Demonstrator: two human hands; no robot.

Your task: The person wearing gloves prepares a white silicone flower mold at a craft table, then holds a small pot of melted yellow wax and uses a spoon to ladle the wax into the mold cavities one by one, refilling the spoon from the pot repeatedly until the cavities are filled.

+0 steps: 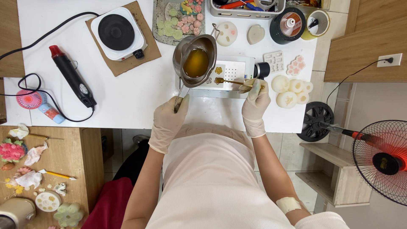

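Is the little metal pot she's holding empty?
No: the metal pot, held by its handle in the left hand, holds amber liquid.

My left hand [168, 121], in a thin matt rubbery glove, grips the shiny metal pitcher [196, 59] of glossy amber liquid; smooth white tabletop [135, 91]; brown cardboard mat [150, 48] at 10 o'clock.
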